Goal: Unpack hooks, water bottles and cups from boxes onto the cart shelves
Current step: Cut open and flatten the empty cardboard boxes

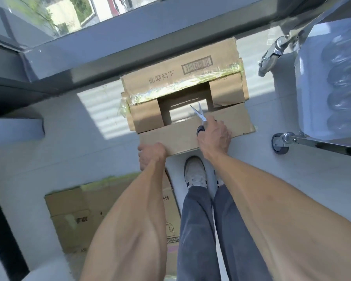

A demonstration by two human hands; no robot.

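While my left hand grips the near flap of the open box on the floor, my right hand's fingers clamp scissors; water bottles already sit on the cart, and a second box looks unopened.

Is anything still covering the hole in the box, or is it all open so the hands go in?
Mostly open. The big flaps of the cardboard box are folded out, the near one held by the left hand. Two short inner flaps still cover the sides. The right hand holds open scissors over the gap.
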